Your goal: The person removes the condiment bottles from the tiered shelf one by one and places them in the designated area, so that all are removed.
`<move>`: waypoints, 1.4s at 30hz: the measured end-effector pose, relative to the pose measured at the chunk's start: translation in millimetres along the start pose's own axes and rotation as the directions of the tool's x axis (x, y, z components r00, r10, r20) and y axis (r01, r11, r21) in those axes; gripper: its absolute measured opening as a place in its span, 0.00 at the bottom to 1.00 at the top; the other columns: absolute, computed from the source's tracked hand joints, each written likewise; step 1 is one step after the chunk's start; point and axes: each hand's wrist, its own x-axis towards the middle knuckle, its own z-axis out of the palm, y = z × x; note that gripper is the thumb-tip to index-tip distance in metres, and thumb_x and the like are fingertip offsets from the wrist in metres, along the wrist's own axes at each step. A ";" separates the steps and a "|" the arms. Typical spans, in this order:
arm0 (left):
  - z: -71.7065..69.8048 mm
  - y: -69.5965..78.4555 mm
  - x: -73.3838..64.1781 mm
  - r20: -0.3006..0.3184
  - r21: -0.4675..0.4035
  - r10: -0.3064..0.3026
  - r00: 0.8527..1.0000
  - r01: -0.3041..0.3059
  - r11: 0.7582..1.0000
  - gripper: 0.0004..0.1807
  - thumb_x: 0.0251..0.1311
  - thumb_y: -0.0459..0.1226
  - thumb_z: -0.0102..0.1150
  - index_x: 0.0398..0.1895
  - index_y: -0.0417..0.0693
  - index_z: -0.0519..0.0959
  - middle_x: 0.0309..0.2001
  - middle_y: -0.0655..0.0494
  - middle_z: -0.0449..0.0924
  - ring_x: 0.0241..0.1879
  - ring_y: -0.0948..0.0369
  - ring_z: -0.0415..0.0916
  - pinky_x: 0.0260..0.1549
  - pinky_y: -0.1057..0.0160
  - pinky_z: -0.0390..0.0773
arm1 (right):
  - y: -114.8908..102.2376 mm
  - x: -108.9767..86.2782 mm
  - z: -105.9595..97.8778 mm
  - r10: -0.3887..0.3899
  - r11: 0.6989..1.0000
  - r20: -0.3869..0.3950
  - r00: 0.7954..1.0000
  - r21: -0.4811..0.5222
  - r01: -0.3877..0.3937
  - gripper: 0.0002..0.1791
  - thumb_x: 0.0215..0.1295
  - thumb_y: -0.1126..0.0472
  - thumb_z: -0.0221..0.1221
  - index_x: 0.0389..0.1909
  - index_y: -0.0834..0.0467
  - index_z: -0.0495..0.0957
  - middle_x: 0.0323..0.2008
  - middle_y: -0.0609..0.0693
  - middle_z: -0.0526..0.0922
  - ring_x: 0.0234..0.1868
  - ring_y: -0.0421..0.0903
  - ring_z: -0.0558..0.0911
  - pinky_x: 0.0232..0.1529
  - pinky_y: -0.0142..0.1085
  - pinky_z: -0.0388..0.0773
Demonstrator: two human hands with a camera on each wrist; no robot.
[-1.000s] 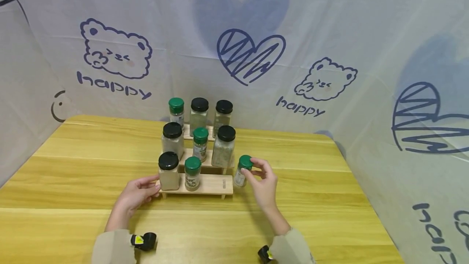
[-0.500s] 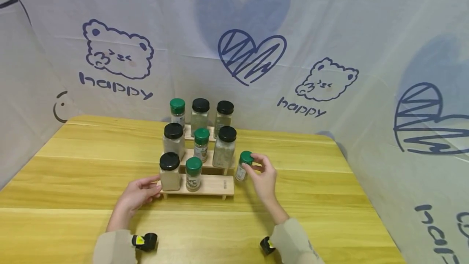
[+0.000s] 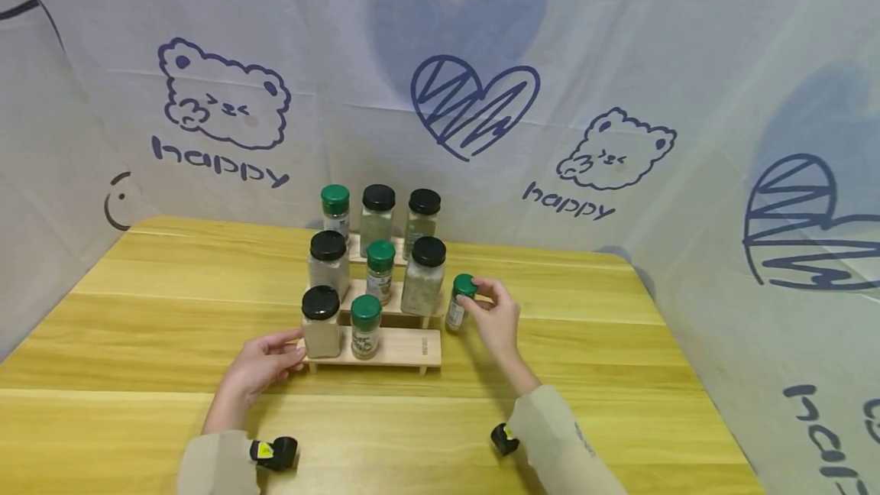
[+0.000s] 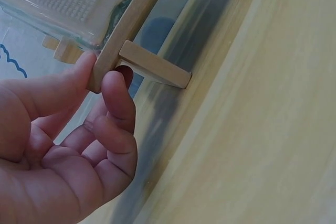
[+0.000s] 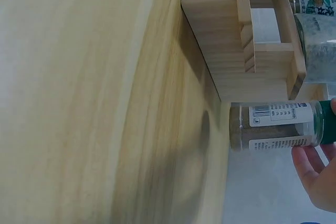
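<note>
Eight jars [image 3: 380, 275] stand on the tiered rack [image 3: 406, 344], left hand [image 3: 256, 367] pinching it, right hand [image 3: 498, 325] gripping a green-capped spice jar [image 3: 455, 315] alongside.

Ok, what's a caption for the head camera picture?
Left fingers grip the wooden jar rack while right fingers hold a green-capped jar beside it.

Most of the frame's lower half is taken up by a wooden table [image 3: 605, 373] — left of centre, a three-tiered rack [image 3: 402, 344] is supported on it, with eight lidded jars [image 3: 422, 287] borne upright.
</note>
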 end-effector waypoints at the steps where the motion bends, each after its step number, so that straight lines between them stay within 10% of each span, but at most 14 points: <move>1: -0.1 -0.1 0.0 0.001 -0.002 0.001 1.000 -0.001 1.000 0.27 0.58 0.29 0.53 0.60 0.26 0.59 0.29 0.60 0.76 0.27 0.65 0.75 0.23 0.70 0.71 | 1.1 1.1 0.4 0.010 1.000 0.002 1.000 0.010 -0.010 0.14 0.45 0.80 0.61 0.35 0.78 0.72 0.31 0.70 0.76 0.34 0.65 0.76 0.31 0.39 0.78; 11: 0.7 1.0 -1.0 -0.002 0.011 -0.002 1.000 0.002 1.000 0.27 0.59 0.29 0.52 0.60 0.26 0.58 0.30 0.59 0.76 0.27 0.65 0.74 0.24 0.69 0.71 | 9.3 14.0 5.3 0.095 0.992 0.024 0.995 0.084 -0.097 0.15 0.45 0.79 0.62 0.37 0.77 0.73 0.33 0.71 0.76 0.37 0.66 0.75 0.31 0.24 0.75; 42: 1.4 1.9 -1.9 -0.024 -0.015 -0.010 1.000 0.010 1.000 0.27 0.58 0.29 0.54 0.59 0.27 0.61 0.29 0.59 0.76 0.26 0.65 0.75 0.23 0.70 0.71 | 55.7 28.5 14.3 0.152 0.988 -0.018 0.988 -0.002 -0.152 0.15 0.43 0.77 0.65 0.36 0.72 0.76 0.33 0.64 0.79 0.36 0.57 0.79 0.33 0.32 0.77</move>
